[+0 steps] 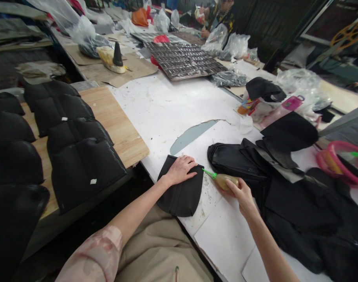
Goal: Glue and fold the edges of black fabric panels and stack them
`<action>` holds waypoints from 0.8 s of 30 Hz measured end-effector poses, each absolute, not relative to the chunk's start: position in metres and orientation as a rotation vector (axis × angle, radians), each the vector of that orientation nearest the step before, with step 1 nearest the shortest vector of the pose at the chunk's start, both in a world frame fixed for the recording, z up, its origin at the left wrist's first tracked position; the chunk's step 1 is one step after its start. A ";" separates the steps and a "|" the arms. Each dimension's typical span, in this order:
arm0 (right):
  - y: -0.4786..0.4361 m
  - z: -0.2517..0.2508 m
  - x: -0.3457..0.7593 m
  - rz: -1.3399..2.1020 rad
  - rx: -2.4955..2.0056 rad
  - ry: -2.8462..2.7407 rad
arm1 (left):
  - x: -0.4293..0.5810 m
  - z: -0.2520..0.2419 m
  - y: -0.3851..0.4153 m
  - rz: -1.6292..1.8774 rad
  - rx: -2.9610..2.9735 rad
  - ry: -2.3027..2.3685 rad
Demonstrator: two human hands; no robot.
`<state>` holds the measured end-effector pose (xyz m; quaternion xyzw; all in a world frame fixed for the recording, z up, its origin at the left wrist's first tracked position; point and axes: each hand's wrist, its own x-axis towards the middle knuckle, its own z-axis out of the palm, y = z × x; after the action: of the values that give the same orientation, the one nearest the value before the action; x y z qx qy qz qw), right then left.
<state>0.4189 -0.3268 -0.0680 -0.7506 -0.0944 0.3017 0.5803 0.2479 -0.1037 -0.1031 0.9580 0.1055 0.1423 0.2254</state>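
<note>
Left hand [181,171], spread, rests on black panel [177,199] at table's [138,96] edge; right hand [242,194] grips squeeze bottle [224,182], nozzle [208,172] at panel's corner — this panel apparently midway; pads [86,170] on wooden board [114,121] likely done, black pieces [302,203] probably left.

Matt leather-like piece [181,197], smooth plastic squeeze bottle [223,182], wood-grained board [116,121], papery tabletop [155,100], glossy crinkled plastic bags [237,45]

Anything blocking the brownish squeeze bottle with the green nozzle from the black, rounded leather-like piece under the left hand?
Nothing visible: the green nozzle of the bottle in the right hand ends at a corner of the black piece; the left hand lies beside that corner.
</note>
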 end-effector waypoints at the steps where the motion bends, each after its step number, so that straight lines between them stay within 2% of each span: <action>1: -0.327 -0.068 0.419 0.710 -1.759 -0.227 | 0.248 -0.103 -0.104 0.386 2.642 0.294; 24: -0.350 -0.065 0.415 0.838 -1.829 -0.368 | 0.248 -0.106 -0.103 0.388 2.673 0.290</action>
<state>0.4152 -0.3503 -0.0648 -0.7633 -0.1536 0.3495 0.5212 0.2477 -0.1033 -0.1057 0.9618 0.1043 0.1395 0.2111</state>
